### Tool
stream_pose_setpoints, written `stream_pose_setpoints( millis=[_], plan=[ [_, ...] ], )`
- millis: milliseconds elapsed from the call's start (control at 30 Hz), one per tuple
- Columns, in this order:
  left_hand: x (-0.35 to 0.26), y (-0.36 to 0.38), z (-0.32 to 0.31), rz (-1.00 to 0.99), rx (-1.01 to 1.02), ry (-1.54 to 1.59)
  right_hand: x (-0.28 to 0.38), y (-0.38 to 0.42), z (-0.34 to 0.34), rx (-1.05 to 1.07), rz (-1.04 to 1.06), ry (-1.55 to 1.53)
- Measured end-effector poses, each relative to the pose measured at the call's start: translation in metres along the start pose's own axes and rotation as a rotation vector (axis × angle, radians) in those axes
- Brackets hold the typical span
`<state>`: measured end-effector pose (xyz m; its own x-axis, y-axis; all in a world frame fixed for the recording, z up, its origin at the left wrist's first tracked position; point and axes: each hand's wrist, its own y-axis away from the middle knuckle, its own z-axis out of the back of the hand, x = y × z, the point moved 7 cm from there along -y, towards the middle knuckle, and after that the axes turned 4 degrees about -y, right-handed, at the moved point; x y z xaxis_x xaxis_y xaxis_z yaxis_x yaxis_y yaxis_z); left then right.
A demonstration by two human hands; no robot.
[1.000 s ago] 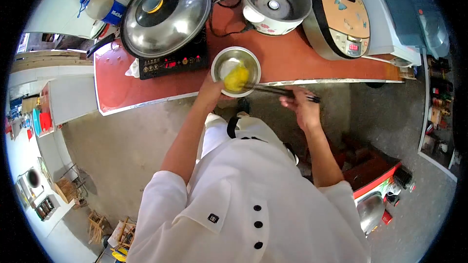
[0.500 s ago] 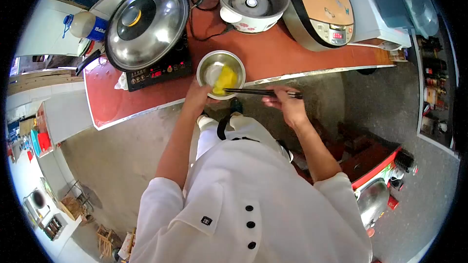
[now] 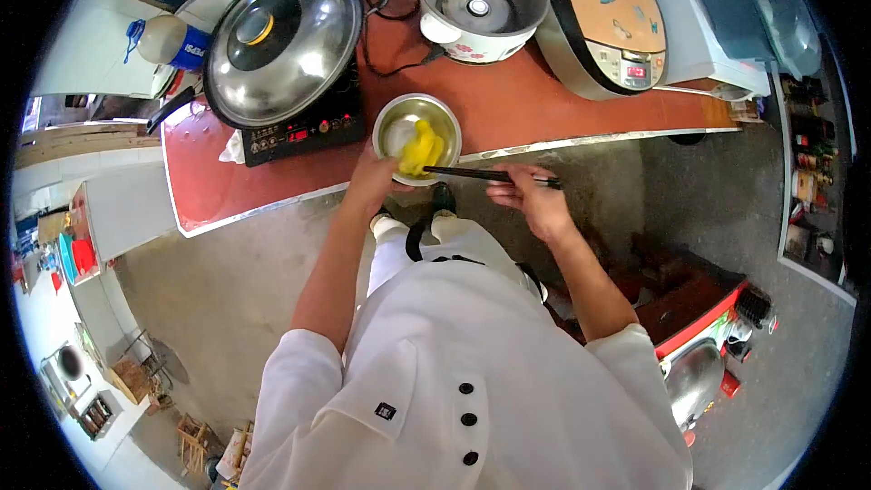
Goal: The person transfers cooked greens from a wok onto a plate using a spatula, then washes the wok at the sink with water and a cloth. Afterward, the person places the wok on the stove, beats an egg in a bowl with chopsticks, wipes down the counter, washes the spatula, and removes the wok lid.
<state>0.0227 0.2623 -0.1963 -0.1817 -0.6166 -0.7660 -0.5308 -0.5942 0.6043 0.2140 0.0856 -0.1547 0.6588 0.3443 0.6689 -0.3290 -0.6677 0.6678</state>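
Note:
A metal bowl [image 3: 385, 118] is tilted at the counter's front edge, with yellow beaten egg [image 3: 421, 147] pooled toward its near side. My left hand [image 3: 372, 180] is closed on the bowl's left rim. Dark chopsticks [image 3: 476, 173] run from my right hand [image 3: 535, 195] leftward into the bowl, their tips in the egg. The fingers of that hand are wrapped round the thick ends. Part of the bowl's lower left side is hidden by my left hand.
On the red counter [image 3: 508, 100] stand a lidded wok [image 3: 308, 63] on an induction cooker [image 3: 304, 136], a white pot [image 3: 481, 41] and a rice cooker [image 3: 617, 0]. A plastic bottle [image 3: 168, 43] is behind the wok handle. Cords [image 3: 367, 45] lie between wok and pot.
The egg has shifted shape in the bowl as the chopstick tips moved slightly. The whole counter scene sits a little further right in view. Both hands keep their hold.

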Motion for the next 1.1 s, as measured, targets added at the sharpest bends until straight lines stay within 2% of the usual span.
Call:
stream_pose_setpoints(
  millis=[67, 133, 167, 200, 267, 300, 367, 400, 467, 500, 633, 733, 767, 800, 867, 900, 933, 1000, 1033, 1067, 1100],
  plan=[
    [0.004, -0.003, 0.001, 0.063, -0.021, -0.031, 0.010, -0.005, 0.006, -0.021, 0.075, 0.033],
    [0.006, -0.006, 0.009, 0.021, -0.065, -0.034, 0.019, -0.009, 0.015, -0.127, 0.153, 0.051],
    [0.007, -0.007, 0.009, -0.011, -0.088, -0.043, -0.001, -0.005, 0.005, -0.044, -0.007, -0.058],
    [0.010, -0.008, 0.006, -0.010, -0.072, -0.042, 0.003, -0.003, 0.005, -0.039, 0.029, -0.022],
    [0.003, -0.002, 0.002, 0.077, -0.042, -0.044, 0.033, -0.001, 0.012, -0.173, 0.196, -0.062],
    [-0.006, 0.005, -0.002, 0.062, -0.048, -0.045, 0.029, 0.000, 0.011, -0.178, 0.195, -0.066],
    [0.005, -0.002, 0.004, 0.063, -0.019, -0.083, 0.006, 0.002, 0.000, -0.077, 0.034, -0.012],
    [0.007, -0.010, 0.006, 0.041, -0.013, -0.101, 0.013, -0.002, 0.002, -0.072, 0.043, -0.003],
    [-0.001, -0.005, 0.001, 0.012, -0.025, -0.055, 0.027, -0.006, 0.017, -0.264, 0.179, -0.096],
    [-0.004, -0.001, 0.000, -0.007, -0.021, -0.024, 0.024, -0.005, 0.017, -0.268, 0.175, -0.106],
    [0.005, -0.007, 0.012, 0.041, -0.012, -0.068, 0.021, -0.014, 0.013, -0.149, 0.147, 0.013],
    [-0.004, -0.012, 0.013, -0.004, -0.031, -0.149, 0.015, -0.014, 0.019, -0.120, 0.117, 0.103],
    [-0.012, -0.003, 0.009, 0.023, -0.038, -0.143, 0.029, -0.015, 0.021, -0.220, 0.185, -0.089],
    [-0.015, 0.003, 0.008, 0.052, -0.040, -0.143, 0.031, -0.016, 0.018, -0.189, 0.210, -0.016],
    [-0.007, -0.001, 0.009, 0.058, -0.049, -0.174, 0.011, -0.009, 0.001, -0.033, 0.058, -0.006],
    [-0.006, -0.006, 0.011, 0.047, -0.075, -0.186, 0.018, -0.011, 0.005, -0.045, 0.117, 0.004],
    [-0.011, -0.005, 0.010, 0.041, -0.085, -0.180, 0.033, -0.010, 0.012, -0.159, 0.140, 0.044],
    [-0.017, 0.003, 0.007, 0.029, -0.087, -0.125, 0.015, -0.023, 0.019, -0.131, 0.126, -0.036],
    [-0.014, -0.006, 0.008, 0.027, -0.034, -0.135, -0.003, -0.018, 0.010, -0.053, -0.016, -0.064],
    [-0.008, -0.010, 0.010, 0.022, -0.033, -0.129, 0.001, -0.019, 0.012, -0.053, -0.012, -0.058],
    [-0.001, -0.013, 0.014, 0.040, -0.042, -0.142, 0.016, -0.021, 0.019, -0.127, 0.093, -0.043]
  ],
)
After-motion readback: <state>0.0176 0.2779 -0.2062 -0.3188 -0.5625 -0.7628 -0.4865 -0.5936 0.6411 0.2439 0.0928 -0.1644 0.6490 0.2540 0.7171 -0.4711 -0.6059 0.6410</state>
